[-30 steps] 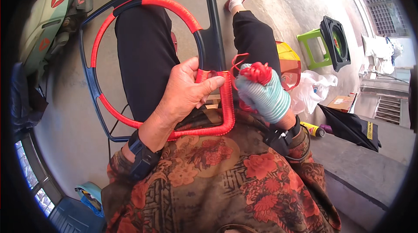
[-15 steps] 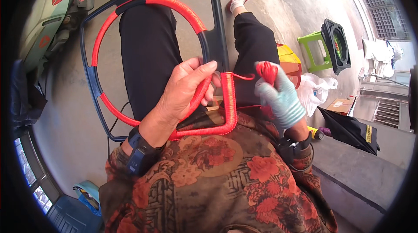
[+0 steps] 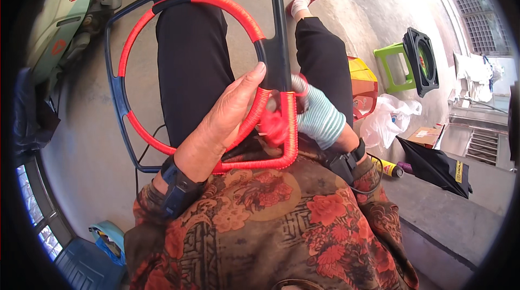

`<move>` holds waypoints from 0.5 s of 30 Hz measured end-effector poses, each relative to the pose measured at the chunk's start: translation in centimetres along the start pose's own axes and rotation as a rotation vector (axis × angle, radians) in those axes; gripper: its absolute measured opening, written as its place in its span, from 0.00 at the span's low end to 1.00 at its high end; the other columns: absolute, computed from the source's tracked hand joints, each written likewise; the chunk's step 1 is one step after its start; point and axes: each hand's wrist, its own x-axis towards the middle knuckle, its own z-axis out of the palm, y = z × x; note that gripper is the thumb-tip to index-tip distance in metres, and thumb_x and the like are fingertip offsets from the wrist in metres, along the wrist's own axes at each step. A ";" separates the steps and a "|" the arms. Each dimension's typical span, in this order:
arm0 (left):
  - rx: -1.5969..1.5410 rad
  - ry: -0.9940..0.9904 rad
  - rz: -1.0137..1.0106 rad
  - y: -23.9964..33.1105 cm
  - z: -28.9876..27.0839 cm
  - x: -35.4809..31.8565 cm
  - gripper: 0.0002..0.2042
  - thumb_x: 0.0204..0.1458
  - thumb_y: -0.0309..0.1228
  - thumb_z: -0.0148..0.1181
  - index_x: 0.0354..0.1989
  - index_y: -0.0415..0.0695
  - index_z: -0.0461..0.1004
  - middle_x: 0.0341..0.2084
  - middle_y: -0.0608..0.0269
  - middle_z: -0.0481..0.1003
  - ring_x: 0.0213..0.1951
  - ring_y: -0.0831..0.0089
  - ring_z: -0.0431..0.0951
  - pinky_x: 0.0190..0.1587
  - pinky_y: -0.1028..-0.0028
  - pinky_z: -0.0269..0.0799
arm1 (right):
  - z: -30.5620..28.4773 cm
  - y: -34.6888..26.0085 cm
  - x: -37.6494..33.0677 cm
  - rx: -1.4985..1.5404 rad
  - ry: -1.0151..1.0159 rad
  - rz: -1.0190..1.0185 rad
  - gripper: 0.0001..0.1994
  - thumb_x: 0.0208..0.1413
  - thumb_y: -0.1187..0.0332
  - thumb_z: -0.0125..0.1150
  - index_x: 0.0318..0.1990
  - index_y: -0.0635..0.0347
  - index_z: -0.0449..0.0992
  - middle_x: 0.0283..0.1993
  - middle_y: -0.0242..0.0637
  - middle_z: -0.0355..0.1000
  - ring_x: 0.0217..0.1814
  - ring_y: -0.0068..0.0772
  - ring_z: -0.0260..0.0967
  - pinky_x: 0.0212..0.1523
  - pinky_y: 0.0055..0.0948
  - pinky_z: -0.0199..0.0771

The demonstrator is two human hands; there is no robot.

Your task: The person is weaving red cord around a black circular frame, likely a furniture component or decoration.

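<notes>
A: ok so where's the dark frame (image 3: 279,35) sitting, and what's the left hand (image 3: 225,111) up to?

B: Frame's across the person's lap, most of it out ahead of the left hand and off to its left. That hand is bare and right up against the frame's inner ring (image 3: 129,45), thumb stretched forward. Fingers are tucked out of sight underneath, so can't tell how tightly they're closed, if at all.

A: And the right hand (image 3: 320,116)?

B: Striped glove on that one, curled just beside the frame's red-wrapped side bar (image 3: 290,127), on its outer side. Fingertips are partly hidden and kinda blurry, so can't tell if they're pinching anything.

A: What about the red cord bundle (image 3: 275,128)?

B: Between the two hands, in the gap between ring and side bar. It's smeared by motion, so no telling which hand has it, if either.

A: Anything else around?

B: A red and yellow container (image 3: 364,87) is beyond the right hand, a white plastic bag (image 3: 390,119) lies to that hand's right, and a green stool (image 3: 382,66) stands farther out past both.
</notes>
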 end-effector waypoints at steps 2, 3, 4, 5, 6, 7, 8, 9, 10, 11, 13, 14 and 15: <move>-0.012 -0.021 -0.015 0.4 -0.7 -0.3 0.14 0.63 0.41 0.49 0.47 0.43 0.70 0.39 0.66 0.75 0.40 0.73 0.77 0.48 0.70 0.75 | 0.0 0.8 0.8 0.015 0.078 -0.063 0.34 0.50 0.76 0.67 0.65 0.58 0.58 0.51 0.37 0.71 0.50 0.25 0.70 0.50 0.25 0.73; -0.038 -0.009 -0.036 0.2 -1.5 -0.3 0.15 0.63 0.42 0.50 0.46 0.43 0.70 0.38 0.66 0.75 0.40 0.74 0.77 0.48 0.71 0.75 | -0.6 1.4 0.8 -0.203 0.190 -0.135 0.36 0.49 0.75 0.68 0.65 0.58 0.58 0.52 0.37 0.70 0.50 0.25 0.70 0.51 0.26 0.73; -0.064 0.002 -0.059 0.0 -1.9 -0.2 0.15 0.63 0.42 0.50 0.44 0.42 0.71 0.37 0.66 0.76 0.39 0.76 0.77 0.48 0.71 0.75 | -0.8 1.7 0.8 -0.422 0.301 -0.207 0.37 0.47 0.74 0.70 0.65 0.57 0.58 0.53 0.37 0.70 0.51 0.26 0.69 0.51 0.26 0.73; -0.065 0.002 -0.058 0.0 -1.9 -0.2 0.15 0.63 0.42 0.50 0.44 0.42 0.71 0.37 0.66 0.76 0.39 0.76 0.77 0.48 0.71 0.75 | -0.6 1.2 1.0 -0.277 0.365 -0.169 0.39 0.46 0.72 0.71 0.66 0.57 0.57 0.55 0.39 0.68 0.53 0.27 0.69 0.53 0.27 0.72; -0.072 0.010 -0.057 -0.1 -1.8 -0.1 0.15 0.63 0.42 0.50 0.43 0.42 0.72 0.37 0.65 0.76 0.39 0.75 0.77 0.48 0.71 0.75 | -1.1 1.3 1.3 -0.206 0.455 -0.202 0.39 0.47 0.71 0.69 0.66 0.58 0.55 0.57 0.41 0.67 0.57 0.29 0.68 0.54 0.27 0.70; -0.078 0.016 -0.056 -0.2 -1.7 -0.1 0.16 0.63 0.43 0.50 0.42 0.41 0.72 0.36 0.65 0.76 0.39 0.75 0.77 0.48 0.71 0.75 | -1.7 0.8 1.3 -0.073 0.518 -0.243 0.40 0.47 0.71 0.69 0.67 0.58 0.53 0.58 0.42 0.66 0.58 0.31 0.67 0.54 0.27 0.70; -0.080 0.017 -0.056 -0.2 -1.7 -0.1 0.16 0.63 0.43 0.50 0.42 0.41 0.72 0.36 0.65 0.76 0.39 0.75 0.77 0.48 0.71 0.75 | -2.0 0.1 1.3 0.062 0.577 -0.283 0.40 0.48 0.70 0.69 0.67 0.58 0.52 0.60 0.43 0.64 0.59 0.32 0.67 0.54 0.27 0.70; -0.087 0.032 -0.052 -0.2 -1.8 -0.2 0.16 0.63 0.43 0.50 0.43 0.41 0.72 0.36 0.65 0.76 0.39 0.75 0.77 0.48 0.71 0.75 | -1.4 -0.5 1.0 0.149 0.613 -0.374 0.39 0.45 0.65 0.72 0.65 0.61 0.58 0.62 0.50 0.62 0.62 0.42 0.64 0.58 0.34 0.68; -0.095 0.048 -0.048 -0.2 -1.8 -0.3 0.16 0.62 0.43 0.50 0.43 0.41 0.72 0.36 0.65 0.76 0.39 0.75 0.77 0.48 0.71 0.75 | -1.0 -1.2 0.7 0.148 0.613 -0.374 0.39 0.45 0.65 0.72 0.65 0.61 0.58 0.62 0.50 0.62 0.62 0.42 0.64 0.58 0.34 0.68; -0.094 0.044 -0.053 -0.2 -1.8 -0.2 0.16 0.62 0.43 0.50 0.43 0.41 0.72 0.36 0.65 0.76 0.39 0.75 0.77 0.48 0.71 0.75 | -0.7 -2.1 0.1 -0.393 0.507 -0.429 0.39 0.42 0.62 0.73 0.63 0.61 0.61 0.62 0.53 0.61 0.63 0.48 0.63 0.59 0.37 0.66; -0.046 0.020 0.028 -0.2 -2.0 -0.2 0.17 0.62 0.44 0.50 0.45 0.40 0.71 0.37 0.64 0.76 0.40 0.74 0.77 0.49 0.71 0.75 | 1.2 -3.5 -0.3 -1.034 0.397 -0.432 0.39 0.37 0.57 0.75 0.59 0.62 0.67 0.63 0.56 0.60 0.64 0.57 0.60 0.62 0.43 0.63; -0.045 0.018 0.025 -0.3 -2.2 -0.2 0.17 0.62 0.44 0.50 0.45 0.40 0.71 0.37 0.64 0.76 0.40 0.74 0.77 0.49 0.71 0.75 | 2.7 -3.7 0.0 -1.142 0.429 -0.398 0.39 0.35 0.55 0.76 0.57 0.62 0.69 0.63 0.57 0.59 0.64 0.61 0.59 0.62 0.45 0.61; -0.079 -0.031 0.053 -0.3 -2.4 -0.2 0.17 0.63 0.43 0.49 0.46 0.40 0.70 0.40 0.63 0.76 0.42 0.74 0.77 0.50 0.71 0.74 | 2.9 -3.6 0.3 -1.273 0.440 -0.476 0.35 0.36 0.58 0.75 0.56 0.59 0.70 0.61 0.54 0.62 0.63 0.62 0.60 0.61 0.45 0.63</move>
